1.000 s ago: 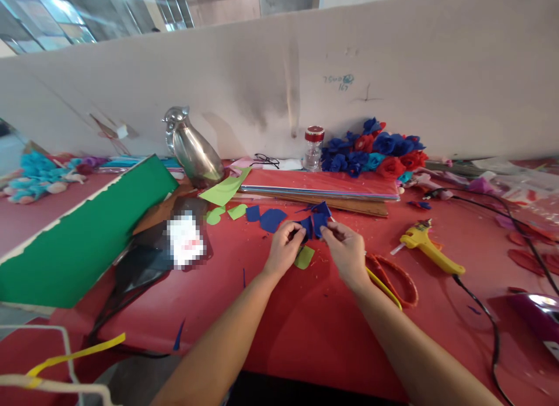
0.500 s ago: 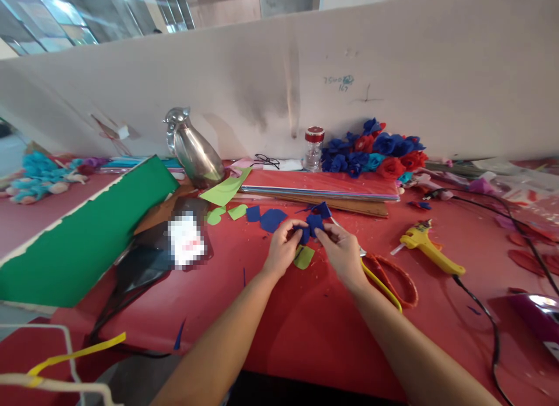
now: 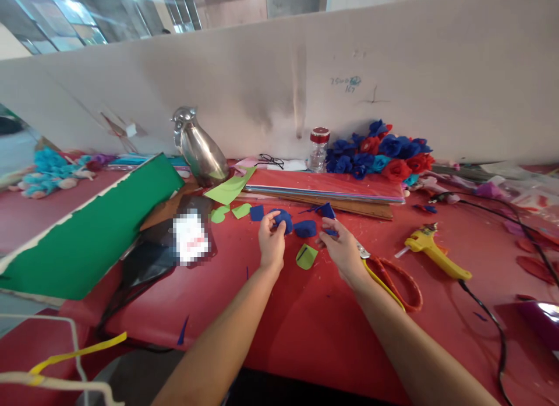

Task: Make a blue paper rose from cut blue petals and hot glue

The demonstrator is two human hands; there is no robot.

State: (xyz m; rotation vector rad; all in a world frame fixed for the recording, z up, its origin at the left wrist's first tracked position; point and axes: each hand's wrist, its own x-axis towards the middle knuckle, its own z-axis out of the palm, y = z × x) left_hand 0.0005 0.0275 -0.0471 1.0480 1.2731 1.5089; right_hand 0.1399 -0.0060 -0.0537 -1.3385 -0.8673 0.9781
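Observation:
My left hand (image 3: 271, 240) is at the blue paper petals (image 3: 285, 221) on the red table, thumb and forefinger closed about their edge. A separate blue paper petal (image 3: 305, 229) lies flat between my hands. To its right, my right hand (image 3: 341, 249) has its fingers curled, with a small blue paper piece (image 3: 332, 232) showing between thumb and forefinger. Just below lies a green paper piece (image 3: 307, 257) with a dark sliver on it. Scissors (image 3: 395, 283) with orange and yellow handles lie beside my right wrist, their blades partly hidden by the hand.
A yellow glue gun (image 3: 430, 251) with a black cord lies at right. Behind are stacked coloured sheets (image 3: 323, 184), a lidded jar (image 3: 318, 149), blue and red paper flowers (image 3: 384, 152) and a steel jug (image 3: 201, 152). A green board (image 3: 96, 225) leans at left.
My hands have moved apart. The left went leftward to the blue petals on the table; the right drew slightly right. One blue petal now lies between them. The view shifted slightly.

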